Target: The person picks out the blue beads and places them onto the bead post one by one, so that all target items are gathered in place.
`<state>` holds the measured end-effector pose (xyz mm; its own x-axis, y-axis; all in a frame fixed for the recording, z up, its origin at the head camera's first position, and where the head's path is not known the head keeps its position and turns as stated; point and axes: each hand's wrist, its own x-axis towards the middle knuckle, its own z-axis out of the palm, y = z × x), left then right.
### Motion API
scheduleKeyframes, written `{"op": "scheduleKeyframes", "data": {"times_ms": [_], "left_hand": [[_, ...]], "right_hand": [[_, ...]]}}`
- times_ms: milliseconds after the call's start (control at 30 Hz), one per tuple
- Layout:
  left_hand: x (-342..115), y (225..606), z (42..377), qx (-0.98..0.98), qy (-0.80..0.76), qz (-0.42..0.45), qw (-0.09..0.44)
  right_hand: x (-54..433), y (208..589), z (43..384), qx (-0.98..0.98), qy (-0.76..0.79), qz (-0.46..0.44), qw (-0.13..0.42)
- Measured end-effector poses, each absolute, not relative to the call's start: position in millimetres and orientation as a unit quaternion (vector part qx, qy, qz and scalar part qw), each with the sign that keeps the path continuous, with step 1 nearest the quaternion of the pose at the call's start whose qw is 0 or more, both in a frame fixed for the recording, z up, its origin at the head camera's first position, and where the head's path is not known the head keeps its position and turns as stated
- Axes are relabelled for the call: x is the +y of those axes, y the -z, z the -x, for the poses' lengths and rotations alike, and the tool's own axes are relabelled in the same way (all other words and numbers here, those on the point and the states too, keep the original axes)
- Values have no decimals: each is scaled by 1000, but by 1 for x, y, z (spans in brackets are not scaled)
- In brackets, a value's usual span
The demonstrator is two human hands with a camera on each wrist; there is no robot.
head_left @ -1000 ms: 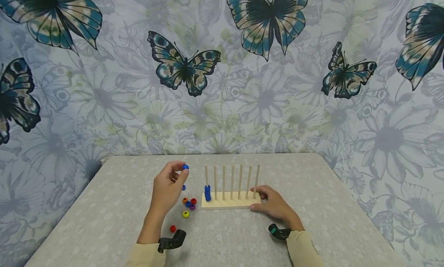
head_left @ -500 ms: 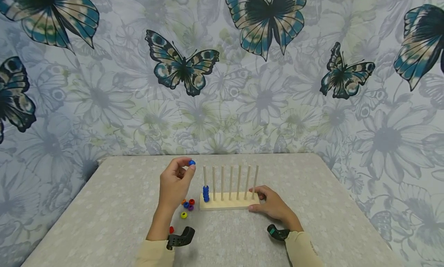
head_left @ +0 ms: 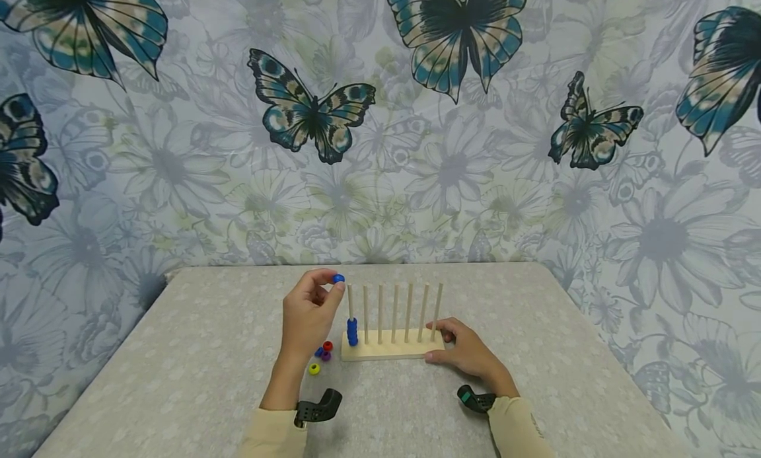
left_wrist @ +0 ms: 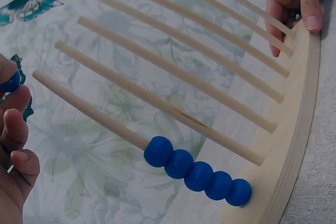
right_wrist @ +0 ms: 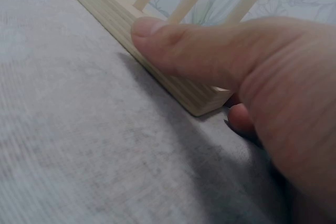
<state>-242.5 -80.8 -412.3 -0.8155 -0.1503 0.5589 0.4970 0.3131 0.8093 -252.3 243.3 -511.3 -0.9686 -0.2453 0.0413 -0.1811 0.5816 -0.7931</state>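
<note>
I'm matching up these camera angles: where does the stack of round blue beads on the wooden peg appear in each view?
Head: the blue bead stack is lower middle, slightly left.
Left wrist: lower part, slightly right of centre.
Right wrist: not in it.
Shared landmark: the person's right hand gripping one end of the pale wooden base.
</note>
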Motion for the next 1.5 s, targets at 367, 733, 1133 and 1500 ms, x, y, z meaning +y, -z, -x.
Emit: {"op": "scheduleKeyframes", "data": {"times_ms": [367, 733, 1133, 1500], "left_hand": [[-76, 413, 242, -761, 571, 120, 283], [-73, 416, 243, -761, 573, 123, 278], [-70, 413, 243, -755, 585, 132, 266], [-71, 414, 243, -762, 582, 125, 257]], "right_hand": [[243, 510, 252, 885, 448, 115, 44], [243, 513, 252, 888, 445, 113, 41], [244, 512, 255, 886, 447, 119, 38], [244, 511, 254, 886, 446, 121, 40]]}}
